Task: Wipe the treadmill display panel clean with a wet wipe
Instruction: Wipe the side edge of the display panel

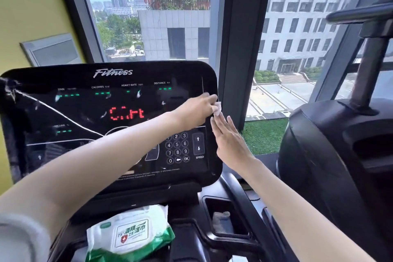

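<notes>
White wet wipe (217, 109) mostly hidden under left hand (196, 112).

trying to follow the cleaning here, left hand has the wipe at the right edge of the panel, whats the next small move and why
Probably drag the wet wipe back leftward across the display panel. The left hand pinches it at the panel's right edge, so the stroke has run out there, while white streaks and smudges show across the left and middle of the glass. The right hand lies open along the right rim.
</notes>
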{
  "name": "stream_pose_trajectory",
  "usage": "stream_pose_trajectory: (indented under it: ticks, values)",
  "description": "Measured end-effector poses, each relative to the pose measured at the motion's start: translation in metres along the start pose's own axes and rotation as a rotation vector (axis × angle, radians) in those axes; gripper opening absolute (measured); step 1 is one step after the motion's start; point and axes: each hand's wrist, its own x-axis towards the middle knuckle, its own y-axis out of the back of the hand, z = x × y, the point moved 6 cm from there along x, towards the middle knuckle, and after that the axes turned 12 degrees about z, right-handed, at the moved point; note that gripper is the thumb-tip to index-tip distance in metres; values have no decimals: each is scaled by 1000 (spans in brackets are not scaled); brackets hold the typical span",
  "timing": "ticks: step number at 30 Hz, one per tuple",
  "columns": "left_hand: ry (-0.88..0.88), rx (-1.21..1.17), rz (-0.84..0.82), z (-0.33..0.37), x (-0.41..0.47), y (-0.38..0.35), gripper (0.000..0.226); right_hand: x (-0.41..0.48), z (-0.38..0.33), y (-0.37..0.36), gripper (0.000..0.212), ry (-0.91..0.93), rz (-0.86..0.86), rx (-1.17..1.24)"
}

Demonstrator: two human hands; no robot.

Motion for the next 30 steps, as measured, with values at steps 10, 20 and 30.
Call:
stream_pose_trajectory:
  ticks: [10, 20, 30]
  values:
    - [155, -31, -11, -1, -4, 4, 39, -7, 11, 5, 68, -134, 128, 20]
    - [191, -58, -14, 5, -6, -2, 41, -55, -16, -10, 80, -69, 15, 72]
    - [294, -56, -15, 8, -8, -16, 39, -63, -16, -28, 88, -39, -44, 44]
